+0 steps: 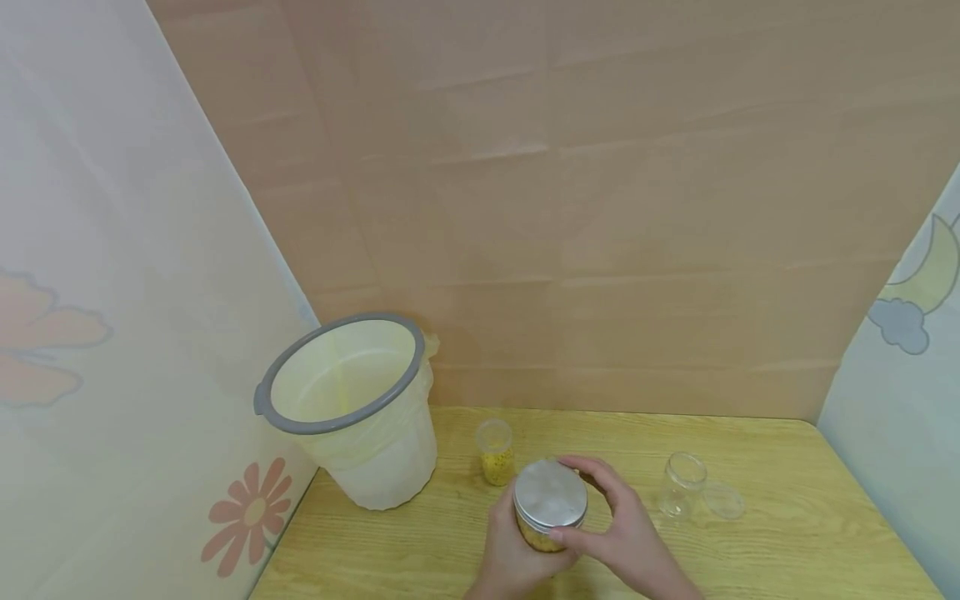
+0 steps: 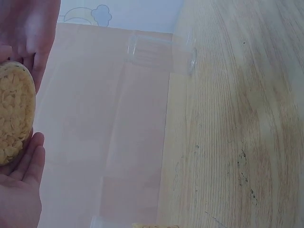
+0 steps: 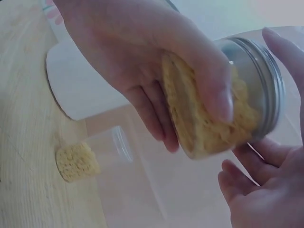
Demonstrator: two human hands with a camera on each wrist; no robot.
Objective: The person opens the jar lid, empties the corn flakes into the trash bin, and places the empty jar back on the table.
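A clear jar [image 3: 204, 137] partly filled with yellow, pasta-like pieces is held tilted above the table. It has a silver screw lid [image 1: 551, 492] on top. My left hand [image 1: 517, 554] grips the jar's body, with the thumb across its side in the right wrist view. Around the lid's rim curve the thumb and fingers of my right hand [image 1: 630, 537], thumb on the near edge and fingertips on the far one. In the left wrist view, the jar's base [image 2: 14, 114] shows the pieces pressed against it.
Behind the hands stands a smaller clear jar [image 1: 497, 462] with yellow pieces at its bottom. To the right are an uncapped clear jar [image 1: 682, 483] and a clear round lid [image 1: 723, 500]. A white bin [image 1: 390, 467] with a grey rim stands at the left by the curtain.
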